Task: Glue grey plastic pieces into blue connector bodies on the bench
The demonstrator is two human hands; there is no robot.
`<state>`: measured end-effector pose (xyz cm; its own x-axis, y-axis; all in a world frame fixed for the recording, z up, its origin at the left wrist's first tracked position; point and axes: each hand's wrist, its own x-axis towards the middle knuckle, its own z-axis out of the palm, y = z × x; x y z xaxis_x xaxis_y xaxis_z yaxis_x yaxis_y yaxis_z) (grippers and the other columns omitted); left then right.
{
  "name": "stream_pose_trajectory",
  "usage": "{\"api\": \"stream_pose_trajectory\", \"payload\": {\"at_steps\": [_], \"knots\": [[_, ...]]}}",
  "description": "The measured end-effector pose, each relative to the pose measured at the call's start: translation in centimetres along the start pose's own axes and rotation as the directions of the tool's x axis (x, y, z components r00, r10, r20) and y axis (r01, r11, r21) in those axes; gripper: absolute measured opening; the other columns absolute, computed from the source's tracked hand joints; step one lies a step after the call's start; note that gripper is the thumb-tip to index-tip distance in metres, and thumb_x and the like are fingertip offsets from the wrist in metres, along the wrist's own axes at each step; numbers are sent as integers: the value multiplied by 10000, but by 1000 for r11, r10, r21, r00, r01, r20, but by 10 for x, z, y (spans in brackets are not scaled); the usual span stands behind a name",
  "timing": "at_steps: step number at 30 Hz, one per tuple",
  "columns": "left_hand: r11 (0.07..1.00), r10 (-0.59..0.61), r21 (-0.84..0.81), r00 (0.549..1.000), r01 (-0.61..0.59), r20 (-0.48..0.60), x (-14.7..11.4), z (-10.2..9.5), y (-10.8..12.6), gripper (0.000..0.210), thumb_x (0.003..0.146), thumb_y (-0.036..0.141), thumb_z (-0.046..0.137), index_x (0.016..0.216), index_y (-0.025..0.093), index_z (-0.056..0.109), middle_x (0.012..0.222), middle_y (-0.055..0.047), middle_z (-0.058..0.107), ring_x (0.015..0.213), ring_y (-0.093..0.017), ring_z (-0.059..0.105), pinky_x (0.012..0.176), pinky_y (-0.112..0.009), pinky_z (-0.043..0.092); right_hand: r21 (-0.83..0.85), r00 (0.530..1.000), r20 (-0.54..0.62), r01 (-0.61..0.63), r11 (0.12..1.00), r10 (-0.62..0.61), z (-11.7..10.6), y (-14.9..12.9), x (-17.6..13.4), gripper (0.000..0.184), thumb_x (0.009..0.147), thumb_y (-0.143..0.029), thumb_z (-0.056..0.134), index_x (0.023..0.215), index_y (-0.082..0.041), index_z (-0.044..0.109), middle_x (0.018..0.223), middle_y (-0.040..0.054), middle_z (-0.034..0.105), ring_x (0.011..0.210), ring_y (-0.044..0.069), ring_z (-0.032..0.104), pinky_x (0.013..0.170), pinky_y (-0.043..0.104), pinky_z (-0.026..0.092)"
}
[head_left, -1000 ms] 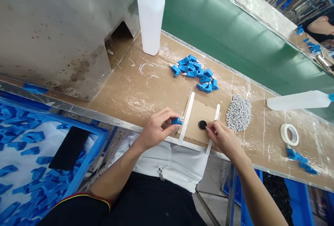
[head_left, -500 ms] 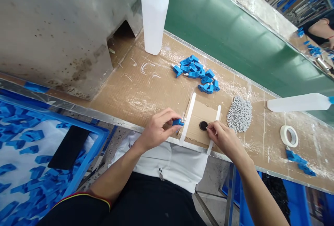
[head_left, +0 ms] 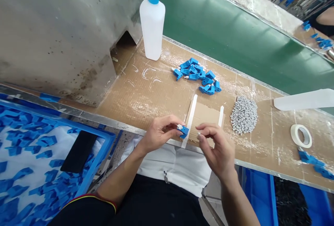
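Note:
My left hand (head_left: 162, 132) pinches a small blue plastic part (head_left: 184, 132) with a white piece at its end, just above the bench's front edge. My right hand (head_left: 217, 146) is a little to the right, thumb and fingers closed around a tiny whitish piece (head_left: 198, 134), apart from the blue part. Under both hands lies a cardboard pad (head_left: 206, 113) with white tape strips (head_left: 192, 113) along its sides. A heap of small grey pieces (head_left: 244, 115) lies right of the pad. Beyond the pad is a pile of similar blue plastic parts (head_left: 194, 71).
A white bottle with a blue nozzle (head_left: 152, 27) stands at the back; another bottle (head_left: 304, 99) lies at right. A tape roll (head_left: 301, 136) sits near more blue parts. At left are a metal housing (head_left: 57, 38) and a blue crate (head_left: 103, 149) of blue parts.
My right hand has lifted from the round black cap, which is now hidden, and turned toward my left hand. The blue part has been turned in my left fingers.

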<state>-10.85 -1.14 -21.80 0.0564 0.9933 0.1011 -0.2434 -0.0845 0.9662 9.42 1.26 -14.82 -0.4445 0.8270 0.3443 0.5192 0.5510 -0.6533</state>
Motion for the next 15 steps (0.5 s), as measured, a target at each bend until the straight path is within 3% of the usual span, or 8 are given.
{"api": "stream_pose_trajectory", "payload": {"at_steps": [5,15], "knots": [[999,31,6,999,-31,4,1,-1,0,184,884,352,799,971,193,772,893,-56,769,797,-164,740,712,-234,621,157,999,-5,-45,987,46,32,-5,3,121,1021,-210,562,905,-233,587,940,58,740,832,171,708,670,274,584],[999,29,45,1000,-28,0,2,0,3,184,903,364,778,960,190,765,878,-53,760,807,-164,748,703,-217,611,176,999,-27,-34,984,39,36,0,1,110,993,-147,585,930,-237,590,947,48,728,840,159,703,683,257,586]]}}
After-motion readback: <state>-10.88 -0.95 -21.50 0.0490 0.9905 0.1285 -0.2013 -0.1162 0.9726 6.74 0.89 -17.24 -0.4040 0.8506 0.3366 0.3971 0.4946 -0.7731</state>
